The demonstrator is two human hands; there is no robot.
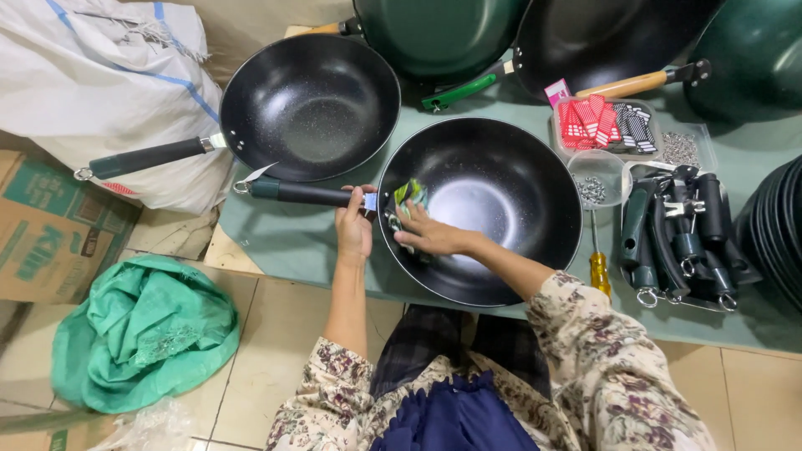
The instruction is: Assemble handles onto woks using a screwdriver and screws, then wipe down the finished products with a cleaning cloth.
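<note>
Gripping: left hand [354,227] closed around the dark handle [311,195] of the black wok [480,209] just where it joins the rim, steadying the pan
Pressing: right hand [430,234] lies inside the wok, fingers bent over a green and yellow wad [409,194] held against the inner wall near the handle joint
Wok: resting on the green worktop [284,238], directly before the person
Beside: second black wok [311,104] to the left
Parts: tray of loose handles [678,238], screwdriver [598,266] and bowl of small fasteners [595,185] on the right, near the right arm
</note>
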